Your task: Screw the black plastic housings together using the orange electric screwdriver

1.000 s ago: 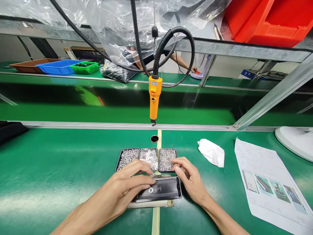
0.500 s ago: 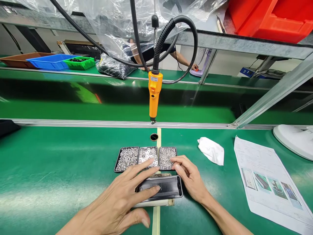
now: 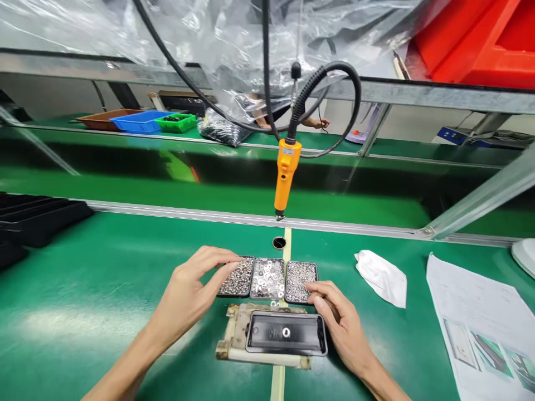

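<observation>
My left hand (image 3: 194, 287) reaches over the left tray of small metal parts (image 3: 238, 281), thumb and fingertips close together at its upper left; anything between them is hidden. My right hand (image 3: 340, 326) rests beside the right tray of tiny metal pieces (image 3: 300, 278), fingers curled at its lower right edge, their contents not visible. The middle tray (image 3: 268, 278) holds flat washers. In front lies a shallow black rectangular housing (image 3: 267, 328) on a worn, taped fixture (image 3: 238, 323). One shiny metal ring (image 3: 286, 332) sits inside the housing, untouched by either hand.
An orange electric screwdriver (image 3: 287, 172) hangs above the trays. A white cloth (image 3: 381, 277) and printed sheets (image 3: 480, 323) lie at right. Black trays (image 3: 37, 220) stand at left. Past the divider are coloured bins (image 3: 140, 121) and another person's hand (image 3: 320, 122).
My left hand has lifted off the black housing and moved to the left tray, uncovering the metal ring. My right hand stays by the right tray. The view has shifted left.
</observation>
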Available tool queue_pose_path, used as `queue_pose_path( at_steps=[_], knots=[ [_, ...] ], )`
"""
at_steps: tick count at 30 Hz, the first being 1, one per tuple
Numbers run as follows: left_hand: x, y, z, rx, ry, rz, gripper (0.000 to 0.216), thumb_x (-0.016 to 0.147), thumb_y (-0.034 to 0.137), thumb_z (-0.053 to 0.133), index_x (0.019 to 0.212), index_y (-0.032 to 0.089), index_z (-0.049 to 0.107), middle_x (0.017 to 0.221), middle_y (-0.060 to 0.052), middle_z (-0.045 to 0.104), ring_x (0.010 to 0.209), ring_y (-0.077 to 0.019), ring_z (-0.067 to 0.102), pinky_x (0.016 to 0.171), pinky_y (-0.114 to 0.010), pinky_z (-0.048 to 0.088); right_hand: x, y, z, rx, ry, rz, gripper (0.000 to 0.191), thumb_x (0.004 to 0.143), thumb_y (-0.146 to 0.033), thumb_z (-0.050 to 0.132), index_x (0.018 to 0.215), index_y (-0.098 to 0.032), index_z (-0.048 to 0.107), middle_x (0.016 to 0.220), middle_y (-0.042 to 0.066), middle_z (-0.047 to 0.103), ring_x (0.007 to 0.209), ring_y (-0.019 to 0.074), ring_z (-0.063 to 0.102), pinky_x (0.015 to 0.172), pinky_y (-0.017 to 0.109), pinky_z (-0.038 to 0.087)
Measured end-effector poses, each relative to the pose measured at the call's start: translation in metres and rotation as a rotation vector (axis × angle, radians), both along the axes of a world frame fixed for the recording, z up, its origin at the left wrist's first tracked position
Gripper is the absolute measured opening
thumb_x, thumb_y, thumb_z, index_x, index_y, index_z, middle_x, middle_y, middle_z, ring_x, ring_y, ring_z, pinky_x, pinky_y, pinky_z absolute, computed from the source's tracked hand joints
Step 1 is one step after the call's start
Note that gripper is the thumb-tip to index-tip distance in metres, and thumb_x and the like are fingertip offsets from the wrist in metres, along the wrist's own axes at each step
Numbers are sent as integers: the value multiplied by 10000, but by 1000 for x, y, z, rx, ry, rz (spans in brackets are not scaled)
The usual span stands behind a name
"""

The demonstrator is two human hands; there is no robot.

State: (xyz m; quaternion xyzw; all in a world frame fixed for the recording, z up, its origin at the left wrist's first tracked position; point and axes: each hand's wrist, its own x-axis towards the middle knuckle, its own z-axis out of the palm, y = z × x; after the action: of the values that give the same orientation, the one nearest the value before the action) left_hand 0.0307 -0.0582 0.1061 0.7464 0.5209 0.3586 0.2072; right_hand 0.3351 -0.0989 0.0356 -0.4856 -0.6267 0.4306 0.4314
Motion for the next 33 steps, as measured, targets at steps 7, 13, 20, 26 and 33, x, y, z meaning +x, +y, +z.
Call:
queue_pose_path(
  at_steps=[7, 13, 20, 26, 33],
  knots=[
    [-16, 14, -45, -162, 220, -82, 135, 996, 305, 568, 1014, 248, 689, 976, -12, 668, 950, -235, 534, 852, -348, 413, 3, -1, -9, -20, -50, -4, 294, 1041, -432, 491, 1259, -300, 637, 1121, 49, 623, 994, 204, 619, 839, 301, 477],
    [-1, 16, -58, -166, 237, -67, 110, 994, 218, 544, 931, 205, 633, 921, -21, 613, 919, -234, 495, 818, -346, 376, 3, 0, -9, -26, -81, -23, 298, 1036, -445, 497, 1268, -323, 639, 1136, 47, 633, 1034, 206, 623, 817, 280, 497],
    [-3, 15, -63, -136, 215, -75, 231, 1025, 199, 409, 852, 192, 561, 873, -28, 558, 882, -233, 473, 801, -356, 356, 4, 0, -12, 7, -80, -57, 294, 1015, -469, 521, 1188, -285, 671, 1097, 77, 648, 962, 217, 655, 796, 291, 530],
    [3, 13, -64, -52, 62, -18, 312, 1071, 282, 264, 899, 203, 513, 883, -34, 543, 853, -232, 494, 762, -353, 384, 16, 11, -8, 121, -75, -263, 326, 994, -509, 539, 1111, -259, 712, 1034, 98, 672, 789, 214, 656, 666, 306, 565],
    [9, 14, -79, 8, -163, -1, 254, 1054, 320, 349, 1011, 247, 589, 1004, -47, 624, 959, -242, 584, 830, -343, 468, -18, 95, 54, 167, -102, -182, 504, 966, -557, 573, 1348, -228, 574, 1320, 139, 617, 1179, 283, 610, 904, 410, 565]
  ],
)
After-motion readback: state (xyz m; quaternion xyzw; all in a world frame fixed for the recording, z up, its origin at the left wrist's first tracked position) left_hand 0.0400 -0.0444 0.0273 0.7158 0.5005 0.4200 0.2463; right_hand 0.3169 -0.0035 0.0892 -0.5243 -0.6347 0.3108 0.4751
